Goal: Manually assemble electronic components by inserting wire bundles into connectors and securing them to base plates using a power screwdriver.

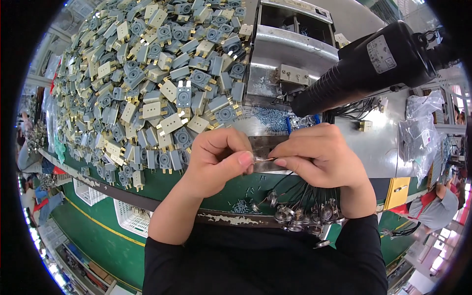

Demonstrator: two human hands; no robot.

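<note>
In front of my body, my left hand (221, 153) and my right hand (317, 155) are close together, each closed in a pinch. A thin copper-coloured wire (265, 160) runs between their fingertips; its tip at the left thumb is hidden. Below my right hand, black cables (295, 184) hang down to a bunch of round metal parts (300, 216) at the bench's front edge. Behind the fingers lies a small metal fixture plate (263, 143). Small loose screws (240, 206) lie scattered on the green bench top (221, 196).
A tall heap of grey and cream plug-like parts (147, 88) fills the left side. A black power screwdriver (364, 69) slants in from the upper right, above a heap of screws (270, 118). At right are clear plastic bags (423, 132) and a yellow pad (396, 194) with a pen.
</note>
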